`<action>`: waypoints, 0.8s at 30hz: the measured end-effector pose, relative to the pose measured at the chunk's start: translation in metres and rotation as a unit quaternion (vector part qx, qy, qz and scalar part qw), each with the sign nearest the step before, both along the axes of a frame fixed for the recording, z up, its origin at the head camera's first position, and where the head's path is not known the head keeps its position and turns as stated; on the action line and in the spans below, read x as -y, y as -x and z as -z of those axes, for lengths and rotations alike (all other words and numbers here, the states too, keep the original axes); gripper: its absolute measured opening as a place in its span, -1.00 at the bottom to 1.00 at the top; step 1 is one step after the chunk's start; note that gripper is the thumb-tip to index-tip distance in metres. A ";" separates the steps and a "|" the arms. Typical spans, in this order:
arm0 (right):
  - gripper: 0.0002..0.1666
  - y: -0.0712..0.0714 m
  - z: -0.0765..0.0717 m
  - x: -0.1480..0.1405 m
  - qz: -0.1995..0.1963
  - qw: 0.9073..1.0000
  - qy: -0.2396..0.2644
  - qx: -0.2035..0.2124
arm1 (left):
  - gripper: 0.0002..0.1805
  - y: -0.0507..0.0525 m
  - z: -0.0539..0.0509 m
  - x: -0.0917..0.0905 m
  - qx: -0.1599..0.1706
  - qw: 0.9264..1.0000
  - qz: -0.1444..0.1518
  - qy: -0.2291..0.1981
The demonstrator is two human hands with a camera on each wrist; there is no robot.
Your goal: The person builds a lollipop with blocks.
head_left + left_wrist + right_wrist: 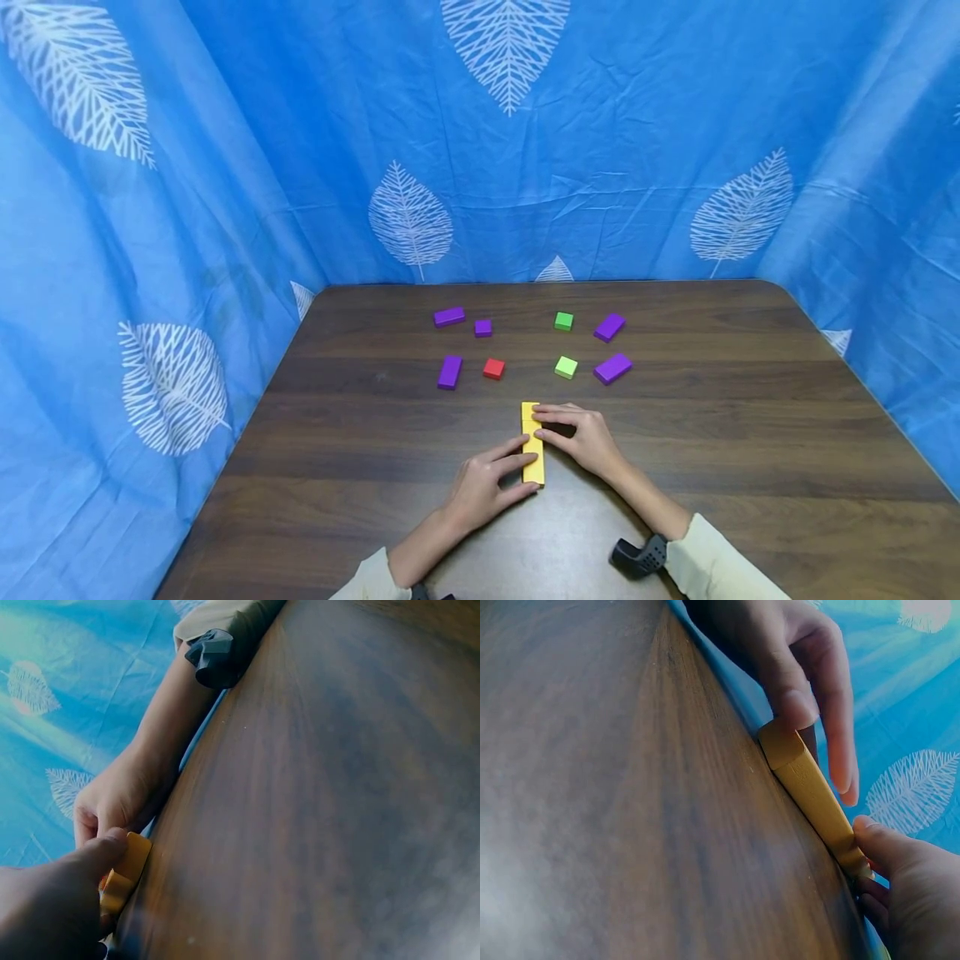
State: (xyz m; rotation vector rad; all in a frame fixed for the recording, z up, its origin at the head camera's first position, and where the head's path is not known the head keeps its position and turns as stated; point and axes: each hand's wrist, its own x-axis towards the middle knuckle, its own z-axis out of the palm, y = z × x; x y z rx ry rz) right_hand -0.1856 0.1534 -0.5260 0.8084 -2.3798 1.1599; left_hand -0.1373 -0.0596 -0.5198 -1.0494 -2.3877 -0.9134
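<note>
A narrow row of yellow blocks (533, 472) lies on the table, running away from the person, with a seam near its far end. My left hand (477, 490) holds its near part from the left, thumb at the near end and fingers along the left side and top. From the right, my right hand (591, 442) holds the far part, with thumb and fingers bent against it. In the right wrist view the row (817, 796) lies flat under both hands. The left wrist view shows the yellow end (135, 857) beside the left thumb, partly covered.
Beyond the hands lie a red block (493, 368), a light green block (566, 367) and a green block (564, 321). Several purple blocks (449, 372) are spread to both sides. A blue leaf-print curtain (480, 225) surrounds the wooden table (337, 467).
</note>
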 end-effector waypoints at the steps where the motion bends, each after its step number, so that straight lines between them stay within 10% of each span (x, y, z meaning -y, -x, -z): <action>1: -0.69 0.000 0.000 0.000 0.000 1.000 0.002 0.001 | -0.60 0.001 -0.001 0.000 0.003 1.000 0.000 -0.006; 7: -0.70 0.001 0.001 0.000 0.000 1.000 0.012 -0.006 | -0.66 0.017 -0.013 0.006 0.011 0.998 -0.038 -0.056; 14: -0.69 0.002 -0.001 0.000 0.002 1.000 0.009 0.006 | -0.73 0.063 -0.032 0.029 -0.046 0.981 -0.153 -0.107; 19: -0.70 0.001 -0.001 0.000 0.002 1.000 0.011 0.013 | -0.68 0.090 -0.027 0.044 -0.036 0.959 -0.256 -0.115; 24: -0.70 0.000 -0.002 0.001 -0.008 1.000 0.013 0.013 | -0.62 0.095 -0.014 0.053 0.013 0.948 -0.306 -0.081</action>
